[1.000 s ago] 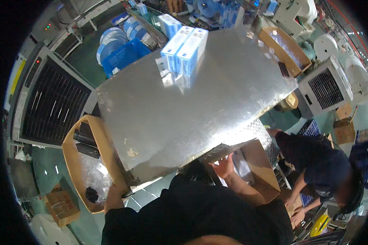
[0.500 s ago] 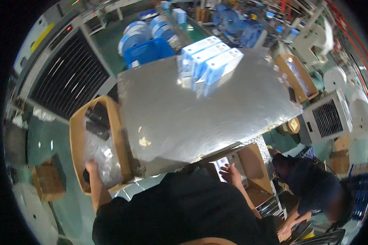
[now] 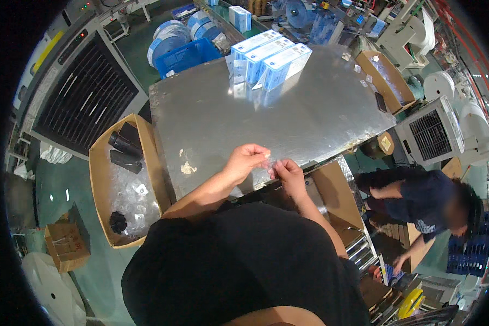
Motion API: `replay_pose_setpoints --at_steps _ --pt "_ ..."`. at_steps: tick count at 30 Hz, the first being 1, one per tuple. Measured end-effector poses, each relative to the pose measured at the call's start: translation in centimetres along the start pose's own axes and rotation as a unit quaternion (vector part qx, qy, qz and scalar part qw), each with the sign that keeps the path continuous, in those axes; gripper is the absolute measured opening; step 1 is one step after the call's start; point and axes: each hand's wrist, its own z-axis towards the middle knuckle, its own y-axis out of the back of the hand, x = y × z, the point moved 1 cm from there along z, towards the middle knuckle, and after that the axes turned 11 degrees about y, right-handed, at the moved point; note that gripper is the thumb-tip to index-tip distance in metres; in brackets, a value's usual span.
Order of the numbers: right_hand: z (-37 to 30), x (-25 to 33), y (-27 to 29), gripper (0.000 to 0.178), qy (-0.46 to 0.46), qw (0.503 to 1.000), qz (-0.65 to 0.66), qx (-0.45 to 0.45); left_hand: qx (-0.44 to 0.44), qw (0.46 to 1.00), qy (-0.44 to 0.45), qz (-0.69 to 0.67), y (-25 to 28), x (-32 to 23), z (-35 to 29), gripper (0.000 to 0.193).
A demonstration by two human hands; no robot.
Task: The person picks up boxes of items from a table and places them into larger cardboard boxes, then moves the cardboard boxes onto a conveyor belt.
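Both hands meet above the front edge of the metal table (image 3: 217, 130). Thumb and fingers of my left hand (image 3: 246, 162) pinch a small clear plastic piece (image 3: 271, 163), whose exact kind is too small to tell. From the other side my right hand (image 3: 290, 177) pinches the same piece. To the left, a cardboard box (image 3: 97, 187) holds many clear plastic pieces (image 3: 138, 201), some dark objects and a crumpled black thing. Three blue-and-white cartons (image 3: 282, 64) stand side by side at the table's far end, away from both hands.
Below the table's front edge is an open cardboard box (image 3: 339, 193) beside a roller conveyor (image 3: 361, 250). A co-worker (image 3: 424, 204) bends over at the right. A phone (image 3: 381, 102) lies near the table's right edge, by another cardboard box (image 3: 388, 87).
My left hand has come out of the left box, and my right hand has left the box below the table. They now meet over the table edge. The co-worker has shifted.
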Motion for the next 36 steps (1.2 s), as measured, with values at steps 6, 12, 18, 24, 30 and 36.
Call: replay_pose_setpoints --at_steps 6,12,18,24,30,36 --pt "-3.4 0.7 2.4 0.019 -0.067 0.989 0.129 -0.025 -0.071 0.989 0.018 -0.129 8.5 -0.4 -2.8 0.018" --pt "-11.1 -4.7 14.8 0.021 0.017 0.805 -0.568 -0.173 -0.542 0.540 0.040 0.643 31.1 -2.5 -17.3 0.025" --pt "-10.1 -7.3 14.8 0.026 0.000 0.824 -0.529 -0.205 -0.607 0.457 0.228 0.609 28.1 -3.1 -17.8 0.051" --pt "-0.1 -2.6 8.2 0.010 0.197 0.807 -0.511 -0.222 -0.368 0.704 -0.238 0.559 26.7 -9.6 3.7 0.048" --pt "4.4 -0.5 2.7 0.004 0.110 0.867 -0.474 -0.111 -0.222 0.734 -0.259 0.587 23.8 -18.6 30.5 0.062" --pt "5.9 1.0 4.5 0.013 0.031 0.875 -0.448 -0.181 -0.077 0.816 0.027 0.573 23.3 -22.1 48.3 0.090"
